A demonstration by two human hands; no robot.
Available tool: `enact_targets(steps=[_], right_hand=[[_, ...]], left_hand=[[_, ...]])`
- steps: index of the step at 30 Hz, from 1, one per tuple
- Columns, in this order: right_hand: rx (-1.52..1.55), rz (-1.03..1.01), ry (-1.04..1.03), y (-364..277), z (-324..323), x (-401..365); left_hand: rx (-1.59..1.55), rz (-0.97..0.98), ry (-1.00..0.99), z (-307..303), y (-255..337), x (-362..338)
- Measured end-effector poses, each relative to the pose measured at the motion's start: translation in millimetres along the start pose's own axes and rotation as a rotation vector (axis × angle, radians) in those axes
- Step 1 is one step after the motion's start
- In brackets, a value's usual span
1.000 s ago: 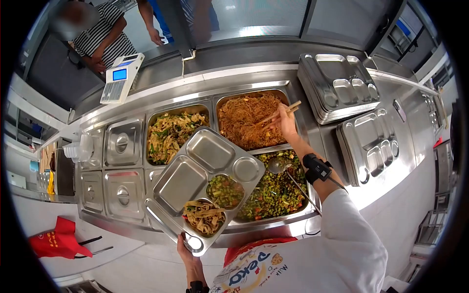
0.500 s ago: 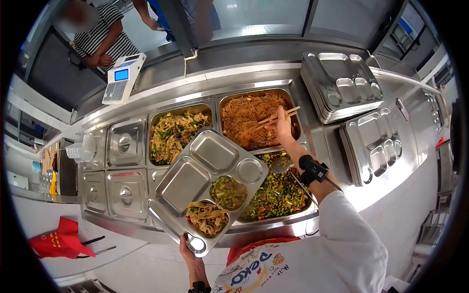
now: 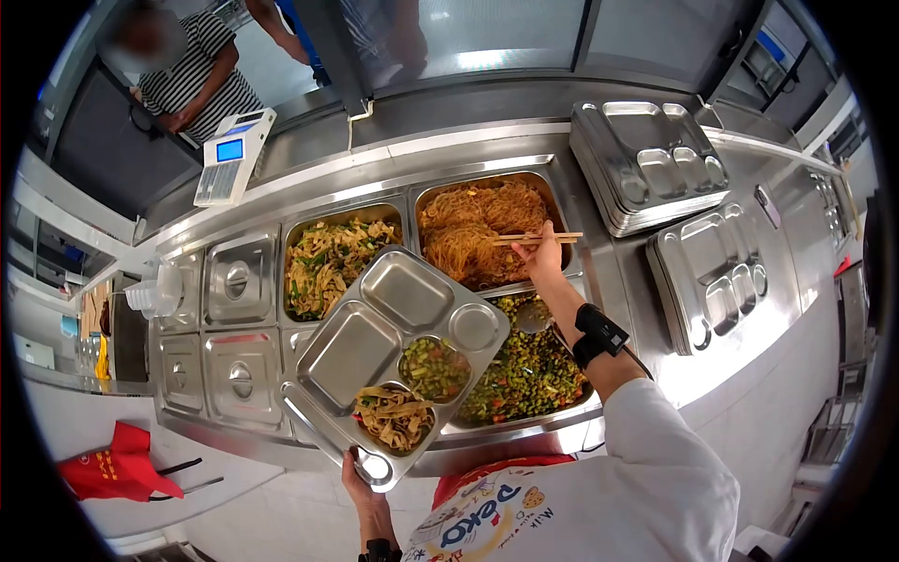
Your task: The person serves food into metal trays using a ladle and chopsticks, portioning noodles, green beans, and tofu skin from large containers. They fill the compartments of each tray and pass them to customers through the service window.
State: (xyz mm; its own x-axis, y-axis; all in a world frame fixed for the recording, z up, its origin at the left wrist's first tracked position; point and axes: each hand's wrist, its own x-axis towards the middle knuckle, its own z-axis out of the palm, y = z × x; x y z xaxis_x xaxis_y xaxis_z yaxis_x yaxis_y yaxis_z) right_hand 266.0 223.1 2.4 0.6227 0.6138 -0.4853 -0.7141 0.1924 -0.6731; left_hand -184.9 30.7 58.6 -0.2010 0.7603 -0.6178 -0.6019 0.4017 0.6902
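My left hand (image 3: 363, 489) grips the near corner of a steel compartment tray (image 3: 348, 351), which is tilted over the counter. Two of the tray's compartments hold food: chopped green vegetables (image 3: 434, 368) and wide noodles or tofu strips (image 3: 394, 418). In my right hand (image 3: 543, 257) is a pair of chopsticks (image 3: 564, 238), their tips in the thin brown noodles (image 3: 468, 229) of the far pan. Below my right forearm lies a pan of diced green vegetables (image 3: 524, 370) with a ladle (image 3: 535, 317) in it. A pan of strips with greens (image 3: 335, 258) stands left of the noodles.
Stacked steel trays (image 3: 646, 159) and a second stack (image 3: 707, 281) stand on the right, near a phone (image 3: 767, 206). Lidded pans (image 3: 239, 277) line the left. A payment terminal (image 3: 234, 155) stands at the back, where a person in a striped shirt (image 3: 201, 70) waits.
My right hand has shifted slightly down, and the chopsticks have turned from slanted to nearly level in the noodles. The tray in my left hand has barely moved.
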Motion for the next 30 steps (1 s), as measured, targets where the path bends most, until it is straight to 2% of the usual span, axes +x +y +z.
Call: enact_targets(steps=[14, 20, 24, 30], right_hand=[[0.184, -0.008, -0.016, -32.9, 11.1, -23.1], [0.218, -0.097, -0.073, -67.0, 21.8, -17.0], [0.243, -0.149, -0.078, -101.9, 47.9, -35.5], [0.217, -0.227, -0.155, -146.3, 87.7, -65.6]], left_hand=[[-0.016, -0.015, -0.074, -8.9, 1.0, 8.2], [-0.041, -0.044, -0.111, -6.9, 2.1, 16.2], [-0.033, -0.037, -0.147, 0.4, 6.1, 17.4], [-0.061, -0.126, -0.230, -4.3, -0.6, 38.1]])
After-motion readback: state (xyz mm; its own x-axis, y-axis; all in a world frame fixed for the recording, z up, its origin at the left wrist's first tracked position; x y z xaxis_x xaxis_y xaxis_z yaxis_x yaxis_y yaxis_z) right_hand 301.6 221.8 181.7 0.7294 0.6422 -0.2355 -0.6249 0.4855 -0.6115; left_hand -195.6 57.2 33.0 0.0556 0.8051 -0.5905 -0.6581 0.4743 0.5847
